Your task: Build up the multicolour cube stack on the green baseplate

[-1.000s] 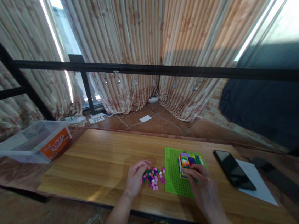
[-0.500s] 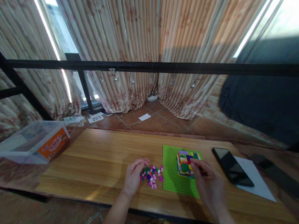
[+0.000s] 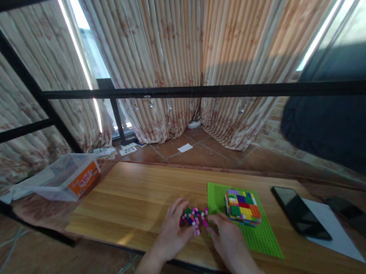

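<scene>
A small pile of loose toy bricks (image 3: 194,216), mostly pink with some green, purple and white, lies on the wooden table left of the green baseplate (image 3: 266,241). My left hand (image 3: 172,234) curves around the pile's left side, thumb apart from the fingers, holding nothing that shows. At the pile's right edge, over the baseplate's near left corner, my right hand (image 3: 229,242) has its fingertips beside some pink bricks; its fingers look apart. A block built of many-coloured bricks (image 3: 243,207) sits on the baseplate, beyond my right hand.
A black phone (image 3: 299,212) rests partly on white paper (image 3: 333,227) at the right, with another dark device (image 3: 354,214) beyond. At the left stands a clear plastic box (image 3: 68,175) with an orange label. A black metal rail (image 3: 181,93) runs before the curtains.
My right hand has left the brick block and come left to the loose pile. My left hand has opened and moved nearer around the pile. The camera view has shifted left.
</scene>
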### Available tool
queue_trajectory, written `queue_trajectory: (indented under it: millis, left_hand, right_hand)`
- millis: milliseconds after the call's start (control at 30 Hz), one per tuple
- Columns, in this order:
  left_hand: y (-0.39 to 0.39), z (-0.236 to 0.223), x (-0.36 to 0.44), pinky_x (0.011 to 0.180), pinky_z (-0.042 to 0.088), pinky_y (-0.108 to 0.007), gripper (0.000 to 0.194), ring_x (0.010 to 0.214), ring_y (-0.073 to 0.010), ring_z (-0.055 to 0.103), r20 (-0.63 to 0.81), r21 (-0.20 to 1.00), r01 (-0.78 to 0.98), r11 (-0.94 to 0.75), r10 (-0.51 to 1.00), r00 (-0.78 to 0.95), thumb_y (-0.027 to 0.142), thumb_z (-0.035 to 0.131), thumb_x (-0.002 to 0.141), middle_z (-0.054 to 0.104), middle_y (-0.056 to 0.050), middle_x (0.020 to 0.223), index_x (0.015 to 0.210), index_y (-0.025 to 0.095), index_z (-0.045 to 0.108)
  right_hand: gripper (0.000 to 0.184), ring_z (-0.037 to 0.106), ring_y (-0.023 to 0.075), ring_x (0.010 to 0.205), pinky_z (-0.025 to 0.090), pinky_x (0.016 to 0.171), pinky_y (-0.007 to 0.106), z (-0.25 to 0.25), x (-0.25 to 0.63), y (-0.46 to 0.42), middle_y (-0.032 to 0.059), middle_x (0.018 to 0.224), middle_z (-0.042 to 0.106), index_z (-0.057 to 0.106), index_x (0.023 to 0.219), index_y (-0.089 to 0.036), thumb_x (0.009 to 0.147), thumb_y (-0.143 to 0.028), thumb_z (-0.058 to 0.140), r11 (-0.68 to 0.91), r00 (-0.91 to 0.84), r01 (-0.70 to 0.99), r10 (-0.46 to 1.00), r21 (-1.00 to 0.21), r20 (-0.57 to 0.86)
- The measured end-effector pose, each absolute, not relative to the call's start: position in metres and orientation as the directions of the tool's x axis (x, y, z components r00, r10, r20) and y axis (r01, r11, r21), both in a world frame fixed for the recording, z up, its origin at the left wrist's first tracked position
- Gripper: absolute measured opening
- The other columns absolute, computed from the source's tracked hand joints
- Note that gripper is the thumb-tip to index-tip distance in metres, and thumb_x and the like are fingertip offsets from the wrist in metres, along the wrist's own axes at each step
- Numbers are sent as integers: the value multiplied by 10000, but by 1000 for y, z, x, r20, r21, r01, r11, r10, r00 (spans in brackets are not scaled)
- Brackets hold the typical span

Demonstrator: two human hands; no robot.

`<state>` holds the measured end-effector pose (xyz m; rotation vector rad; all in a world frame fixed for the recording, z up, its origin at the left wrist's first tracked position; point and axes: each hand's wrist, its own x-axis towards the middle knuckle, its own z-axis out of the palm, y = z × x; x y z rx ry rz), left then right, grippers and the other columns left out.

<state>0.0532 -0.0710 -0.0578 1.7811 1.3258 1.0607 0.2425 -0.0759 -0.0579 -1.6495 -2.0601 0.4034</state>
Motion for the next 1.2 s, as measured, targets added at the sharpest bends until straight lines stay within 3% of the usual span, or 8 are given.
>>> queue_trajectory:
  millis: [100, 167, 367, 500, 700, 900, 1200]
  left_hand:
    - [-77, -59, 61, 1115, 166, -517, 904, 1352, -355, 261, 228, 753, 564, -338, 939, 259, 393, 781, 561, 330, -102, 1473, 1370, 271, 396]
    - [-75, -60, 69, 1119, 129, -541, 971, 1355, -370, 246, 233, 688, 624, -371, 927, 294, 398, 792, 527, 323, -113, 1476, 1388, 260, 365]
    - [-55, -57, 82, 1125, 165, -494, 876, 1348, -290, 281, 166, 497, 733, -464, 880, 445, 296, 683, 619, 342, -81, 1468, 1408, 253, 306]
    - [-47, -52, 84, 1110, 197, -485, 793, 1312, -272, 334, 178, 430, 719, -545, 833, 525, 320, 692, 643, 390, -67, 1437, 1367, 295, 369]
    - [-42, -44, 86, 1079, 255, -474, 520, 1262, -242, 396, 224, 427, 625, -654, 746, 627, 409, 645, 760, 507, -33, 1331, 1254, 330, 505]
    - [-42, -45, 84, 1029, 361, -428, 268, 1154, -211, 487, 299, 453, 583, -675, 731, 613, 283, 558, 846, 594, -33, 1208, 1107, 277, 618]
    - [-43, -58, 80, 956, 461, -380, 208, 1049, -172, 543, 382, 482, 602, -636, 771, 509, 214, 491, 882, 655, -16, 1069, 987, 263, 664]
  right_hand:
    - [178, 644, 205, 788, 459, 719, 296, -58, 240, -74, 66, 877, 644, 665, 890, -208, 782, -157, 534, 191, -135, 855, 980, -483, 149]
    - [176, 639, 203, 792, 451, 727, 292, -58, 235, -74, 67, 870, 638, 665, 858, -203, 778, -137, 523, 177, -129, 859, 983, -480, 132]
    - [201, 620, 180, 804, 425, 751, 271, -51, 225, -73, 62, 865, 629, 651, 802, -187, 796, -107, 466, 128, -99, 831, 992, -542, 83]
    - [166, 616, 172, 778, 419, 736, 271, -41, 231, -75, 47, 831, 637, 620, 809, -184, 804, -130, 463, 134, -74, 782, 990, -609, 123]
    - [136, 607, 162, 697, 425, 647, 270, -29, 245, -85, 12, 728, 635, 589, 726, -206, 769, -149, 473, 149, -5, 707, 979, -691, 205]
    - [177, 642, 174, 715, 487, 678, 298, -31, 276, -82, 31, 808, 695, 662, 853, -221, 773, -234, 505, 138, 117, 614, 958, -777, 262]
    - [163, 664, 185, 754, 503, 703, 305, -30, 323, -72, 15, 792, 716, 696, 729, -249, 761, -312, 549, 135, 248, 593, 907, -794, 339]
